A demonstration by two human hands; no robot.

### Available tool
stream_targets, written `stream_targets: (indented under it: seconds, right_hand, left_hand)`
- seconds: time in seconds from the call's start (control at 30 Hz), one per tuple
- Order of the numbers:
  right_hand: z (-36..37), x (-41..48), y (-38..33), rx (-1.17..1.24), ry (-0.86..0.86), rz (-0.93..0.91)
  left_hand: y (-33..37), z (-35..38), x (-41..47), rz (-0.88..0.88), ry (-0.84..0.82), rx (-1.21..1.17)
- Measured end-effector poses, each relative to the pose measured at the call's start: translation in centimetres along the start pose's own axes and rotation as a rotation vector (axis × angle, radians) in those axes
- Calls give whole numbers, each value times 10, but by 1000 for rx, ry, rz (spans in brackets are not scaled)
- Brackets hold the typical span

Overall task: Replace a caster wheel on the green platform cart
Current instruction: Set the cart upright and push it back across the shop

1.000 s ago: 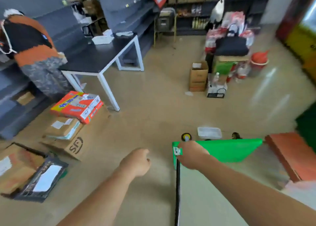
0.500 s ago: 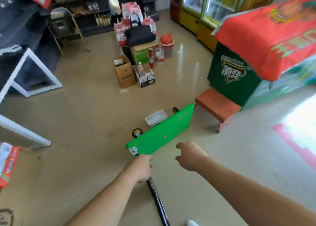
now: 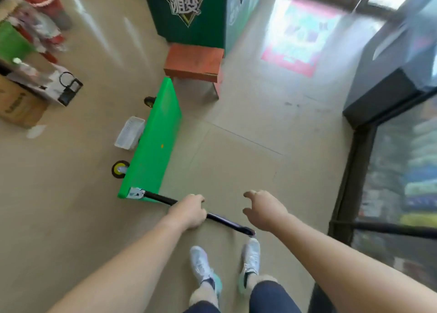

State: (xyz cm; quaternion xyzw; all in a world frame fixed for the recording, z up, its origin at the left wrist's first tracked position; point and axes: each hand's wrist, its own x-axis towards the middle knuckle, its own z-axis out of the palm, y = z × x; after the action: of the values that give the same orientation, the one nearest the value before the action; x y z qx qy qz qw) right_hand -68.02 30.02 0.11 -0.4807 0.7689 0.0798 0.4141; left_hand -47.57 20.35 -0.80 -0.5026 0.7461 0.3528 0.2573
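Note:
The green platform cart [image 3: 156,147] stands on its long edge on the floor, deck facing right. Its black handle bar [image 3: 224,221] runs from the cart's near corner toward my feet. My left hand [image 3: 189,212] grips that bar near its middle. My right hand [image 3: 264,209] hovers just right of the bar with fingers loosely curled and holds nothing. A yellow-hubbed caster wheel [image 3: 120,169] and a second, darker caster [image 3: 149,101] stick out on the cart's left side.
A clear plastic tray [image 3: 129,133] lies on the floor left of the cart. An orange stool [image 3: 194,63] stands just beyond it, before a green cabinet [image 3: 186,7]. Cardboard boxes [image 3: 21,104] sit far left; a glass-fronted fridge [image 3: 390,170] is on the right.
The view swung right and down. My left hand slid from the cart's corner onto the handle bar. The cart now stands more end-on to me. My right hand stays off it.

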Motion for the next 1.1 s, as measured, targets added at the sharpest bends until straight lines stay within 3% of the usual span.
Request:
stream_targets:
  seconds: [0.23, 0.63, 0.93, 1.1]
  right_hand:
    - [108, 53, 77, 83, -87, 124]
    - [303, 199, 155, 177, -113, -38]
    - [315, 197, 153, 172, -20, -111]
    - [290, 177, 153, 142, 33, -106]
  left_hand:
    - [-8, 101, 75, 52, -92, 155]
    - [-47, 261, 215, 257, -73, 493]
    - [-26, 277, 218, 307, -93, 574]
    - [-14, 268, 200, 332, -8, 594]
